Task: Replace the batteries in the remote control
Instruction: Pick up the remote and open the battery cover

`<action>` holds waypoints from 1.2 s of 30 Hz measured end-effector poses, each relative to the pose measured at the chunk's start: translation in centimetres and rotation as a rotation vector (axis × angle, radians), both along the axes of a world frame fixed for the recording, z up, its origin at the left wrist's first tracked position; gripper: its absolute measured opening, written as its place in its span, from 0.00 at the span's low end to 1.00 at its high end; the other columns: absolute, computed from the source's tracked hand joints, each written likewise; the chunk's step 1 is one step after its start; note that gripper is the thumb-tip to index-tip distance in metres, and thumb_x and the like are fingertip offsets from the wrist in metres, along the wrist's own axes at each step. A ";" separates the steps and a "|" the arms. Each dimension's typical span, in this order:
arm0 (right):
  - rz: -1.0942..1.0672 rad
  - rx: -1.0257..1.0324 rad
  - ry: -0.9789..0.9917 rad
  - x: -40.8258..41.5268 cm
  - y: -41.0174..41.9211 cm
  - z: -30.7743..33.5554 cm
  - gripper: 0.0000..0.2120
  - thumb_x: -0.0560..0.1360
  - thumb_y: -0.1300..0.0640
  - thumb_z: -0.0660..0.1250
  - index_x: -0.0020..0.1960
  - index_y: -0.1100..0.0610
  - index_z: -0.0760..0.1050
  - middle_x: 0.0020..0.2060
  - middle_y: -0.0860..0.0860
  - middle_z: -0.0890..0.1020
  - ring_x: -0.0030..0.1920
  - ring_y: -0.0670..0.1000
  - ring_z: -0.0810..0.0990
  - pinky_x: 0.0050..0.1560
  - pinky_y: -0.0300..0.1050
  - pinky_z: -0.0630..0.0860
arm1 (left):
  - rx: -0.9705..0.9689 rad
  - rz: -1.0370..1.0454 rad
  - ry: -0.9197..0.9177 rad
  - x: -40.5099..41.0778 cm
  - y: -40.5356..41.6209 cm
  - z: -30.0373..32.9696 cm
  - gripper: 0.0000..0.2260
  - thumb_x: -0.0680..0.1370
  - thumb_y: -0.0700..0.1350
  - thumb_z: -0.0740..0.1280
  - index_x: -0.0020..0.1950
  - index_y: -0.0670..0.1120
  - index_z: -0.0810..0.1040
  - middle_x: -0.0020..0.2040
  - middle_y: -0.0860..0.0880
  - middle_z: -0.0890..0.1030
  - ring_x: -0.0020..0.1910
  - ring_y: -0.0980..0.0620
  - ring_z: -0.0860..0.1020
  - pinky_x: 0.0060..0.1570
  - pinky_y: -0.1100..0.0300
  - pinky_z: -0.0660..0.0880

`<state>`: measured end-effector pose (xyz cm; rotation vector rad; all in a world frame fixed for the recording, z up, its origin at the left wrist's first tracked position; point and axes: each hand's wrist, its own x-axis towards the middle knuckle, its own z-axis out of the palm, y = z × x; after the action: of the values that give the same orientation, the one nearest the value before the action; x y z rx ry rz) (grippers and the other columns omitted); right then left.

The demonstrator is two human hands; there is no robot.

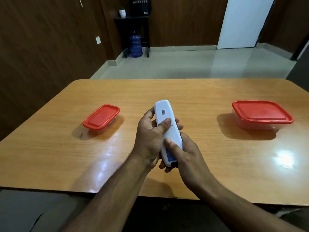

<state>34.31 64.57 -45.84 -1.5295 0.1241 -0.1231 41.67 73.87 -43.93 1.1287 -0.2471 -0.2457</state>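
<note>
Presently the left hand (150, 138) and right hand (185, 153) are both clamping the white plastic remote control (167, 129), back up, long axis running away from the body, with the right thumb lying on the near cover section.

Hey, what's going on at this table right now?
A person holds a white remote control back-side up in both hands above a wooden table. The left hand grips its middle; the right hand holds the near end, thumb on the battery cover. Two red-lidded containers sit closed at either side.
</note>
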 end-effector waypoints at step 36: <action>0.070 -1.330 -0.199 0.9 -6.3 1.8 0.24 0.69 0.42 0.70 0.63 0.42 0.71 0.48 0.42 0.78 0.48 0.50 0.76 0.42 0.46 0.70 | 1.151 -0.012 -0.841 1.9 4.7 0.7 0.23 0.62 0.60 0.79 0.54 0.55 0.83 0.45 0.59 0.76 0.47 0.57 0.74 0.43 0.61 0.70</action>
<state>35.24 58.28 -44.07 -2.8264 -0.2278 -0.3412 43.55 78.60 -43.20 2.3479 -0.9289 0.1372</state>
